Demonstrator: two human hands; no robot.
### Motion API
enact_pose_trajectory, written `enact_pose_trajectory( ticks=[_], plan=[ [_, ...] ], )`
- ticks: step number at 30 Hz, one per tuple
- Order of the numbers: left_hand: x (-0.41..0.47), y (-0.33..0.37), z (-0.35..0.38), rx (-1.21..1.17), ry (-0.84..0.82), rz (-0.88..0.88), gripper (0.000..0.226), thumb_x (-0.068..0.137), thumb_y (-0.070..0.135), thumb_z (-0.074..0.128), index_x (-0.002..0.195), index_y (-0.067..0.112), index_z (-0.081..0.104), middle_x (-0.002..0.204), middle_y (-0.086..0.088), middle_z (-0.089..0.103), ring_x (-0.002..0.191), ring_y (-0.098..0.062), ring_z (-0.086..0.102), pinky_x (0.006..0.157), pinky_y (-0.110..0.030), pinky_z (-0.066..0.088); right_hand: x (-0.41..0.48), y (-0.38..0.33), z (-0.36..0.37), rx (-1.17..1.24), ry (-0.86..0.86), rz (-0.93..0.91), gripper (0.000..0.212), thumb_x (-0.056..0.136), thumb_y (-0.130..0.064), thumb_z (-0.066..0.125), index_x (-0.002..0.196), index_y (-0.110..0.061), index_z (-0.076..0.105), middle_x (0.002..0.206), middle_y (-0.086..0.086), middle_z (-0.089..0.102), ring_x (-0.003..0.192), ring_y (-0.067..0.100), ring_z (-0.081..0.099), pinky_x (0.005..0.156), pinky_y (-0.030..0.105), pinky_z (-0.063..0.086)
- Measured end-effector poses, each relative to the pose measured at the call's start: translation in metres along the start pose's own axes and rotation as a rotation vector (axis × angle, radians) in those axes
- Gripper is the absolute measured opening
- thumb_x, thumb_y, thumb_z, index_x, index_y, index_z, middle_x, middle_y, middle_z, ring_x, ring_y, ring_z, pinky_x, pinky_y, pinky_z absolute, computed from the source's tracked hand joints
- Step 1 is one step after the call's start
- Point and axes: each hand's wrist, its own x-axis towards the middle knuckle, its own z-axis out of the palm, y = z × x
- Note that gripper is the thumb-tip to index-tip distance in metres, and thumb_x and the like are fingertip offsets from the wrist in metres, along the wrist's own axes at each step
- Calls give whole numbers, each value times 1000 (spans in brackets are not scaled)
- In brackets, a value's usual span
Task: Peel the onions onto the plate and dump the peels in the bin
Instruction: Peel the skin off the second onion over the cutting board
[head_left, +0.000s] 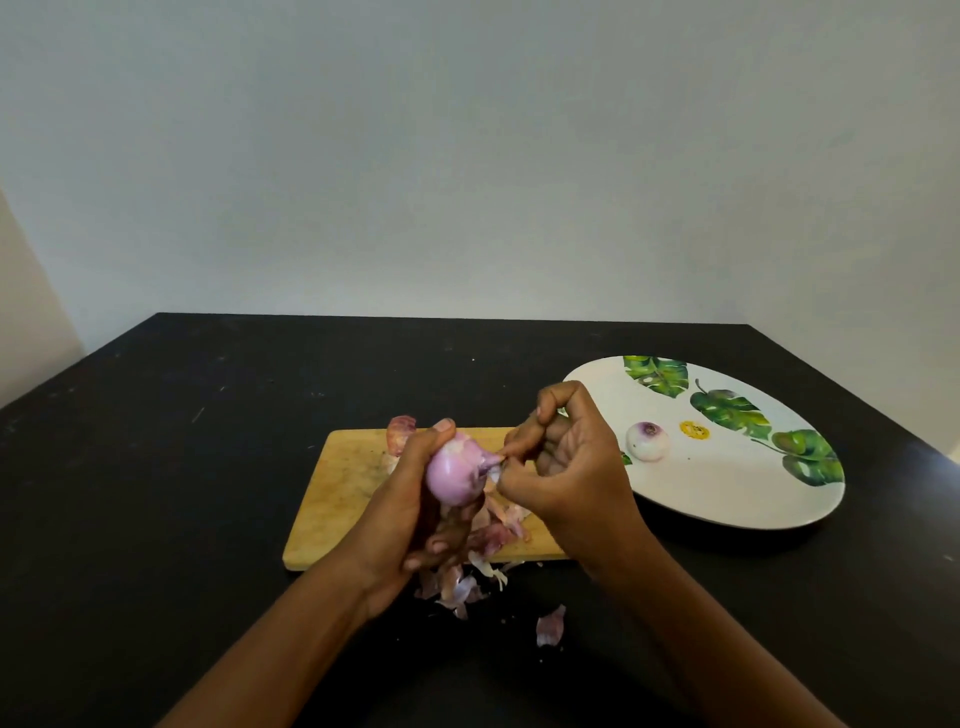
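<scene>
My left hand (410, 519) grips a pale purple onion (454, 475) above the wooden cutting board (337, 493). My right hand (561, 467) pinches a strip of skin at the onion's right end. Loose peels (496, 530) lie on the board under my hands, and more peels (457, 587) have spilled off its front edge onto the table. One peel piece (550, 626) lies apart, nearer to me. A peeled onion (647, 441) rests on the white oval plate (727, 499) with green leaf prints, at the right. No bin is in view.
The table (182, 467) is black and stands against a plain light wall. Another piece of reddish onion skin (400, 431) lies at the board's far edge behind my left hand. The plate sits to the right of the board, near the table's right edge.
</scene>
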Motion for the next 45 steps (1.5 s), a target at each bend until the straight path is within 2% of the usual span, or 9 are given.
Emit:
enact_pose_trajectory(
  ticks=[7, 9, 13, 17, 20, 24, 33, 37, 45],
  plan=[
    [-3, 8, 5, 139, 47, -31, 60, 79, 61, 37, 45, 19, 64, 41, -3, 33, 31, -10, 24, 36, -16, 18, 2, -2, 9, -849, 83, -568, 34, 75, 4, 62, 91, -17, 40, 69, -3, 52, 70, 6, 41, 63, 5, 44],
    [-4, 8, 4, 138, 49, -41, 59, 76, 63, 39, 44, 18, 62, 41, -3, 32, 32, -10, 24, 38, -18, 18, 8, 3, 10, -1030, 326, -610, 14, 86, 6, 51, 87, -7, 45, 62, 1, 55, 66, 7, 39, 77, 5, 48],
    [-6, 12, -2, 122, 65, -18, 57, 67, 66, 44, 51, 14, 58, 38, -1, 36, 30, -9, 25, 40, -19, 19, 11, 17, -26, -1101, 104, -421, 32, 70, 2, 72, 96, -11, 60, 80, -6, 50, 71, 7, 44, 60, 8, 35],
    [0, 12, -3, -62, 97, 84, 53, 75, 53, 45, 93, 7, 63, 50, -4, 54, 37, -10, 41, 36, -15, 32, 12, 15, -37, -875, 190, -389, 20, 78, -5, 65, 97, -5, 69, 85, 5, 69, 76, 14, 61, 67, 18, 49],
    [4, 9, -6, -101, 106, 105, 50, 74, 42, 64, 104, 2, 60, 74, -12, 66, 52, -13, 58, 46, -22, 47, 6, 23, -23, -633, 83, -234, 18, 85, -13, 59, 97, -10, 72, 90, -3, 70, 82, 3, 64, 74, 6, 46],
    [7, 4, -11, 81, 91, 218, 40, 66, 32, 75, 105, 21, 68, 107, -9, 67, 87, -22, 68, 68, -26, 54, 4, 24, -15, -446, 2, -101, 21, 89, -3, 62, 95, -20, 72, 89, -13, 70, 85, 2, 66, 76, 12, 50],
    [12, -2, -13, 401, 239, 375, 56, 62, 5, 83, 107, 29, 60, 112, 6, 62, 100, -11, 62, 80, -29, 56, 5, 21, -16, -228, 74, -17, 29, 79, -5, 57, 91, -30, 67, 87, -12, 72, 87, 9, 68, 75, 24, 56],
    [12, -4, -13, 505, 296, 486, 59, 65, 6, 82, 109, 36, 55, 110, 13, 60, 95, 0, 60, 71, -15, 52, 3, 15, -13, -162, -4, 0, 23, 79, -14, 56, 94, -25, 70, 88, -11, 70, 82, 4, 65, 62, 12, 48],
    [14, -14, -14, 731, 376, 686, 55, 73, 11, 78, 115, 37, 52, 116, 13, 54, 102, 3, 53, 74, -7, 47, 2, 20, -13, -316, 28, -138, 23, 79, -21, 72, 96, -33, 64, 97, -8, 67, 90, 8, 65, 73, 19, 55]
  ],
)
